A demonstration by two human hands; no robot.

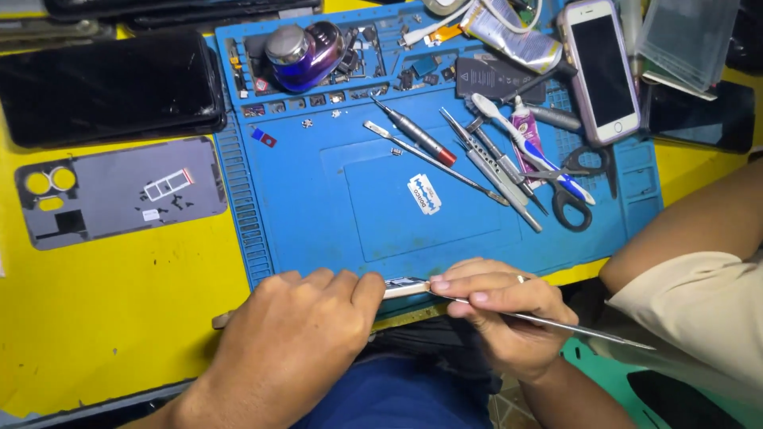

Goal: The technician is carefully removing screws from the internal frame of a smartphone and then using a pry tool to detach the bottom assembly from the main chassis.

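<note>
At 9 o'clock on the yellow worktop [119,318] lies a grey phone back cover [119,191] with round camera holes, and above it a dark phone [107,87], screen down or off.

The left hand [294,342] sits at 6 o'clock, at the near edge of the blue repair mat [318,183]. Its fingers [350,290] are closed over a thin phone held on its side [401,287]; only a short silver part of the edge shows between the two hands.

The right hand [501,314] holds a thin metal pry tool [556,324] in a pinch grip, the fingers tight on it, and the tip touches the phone edge. I judge the step in hand is opening or cleaning along this edge. The next move asks for a small, steady slide along the seam without pressing deep.

There is little room here: the phone rests right at the worktop edge, above the lap. The mat centre is open, with only a razor blade [424,194]. At 1 o'clock many tools lie close together: a screwdriver [413,135], tweezers [493,171], scissors [576,187] and a white phone [600,67].
</note>
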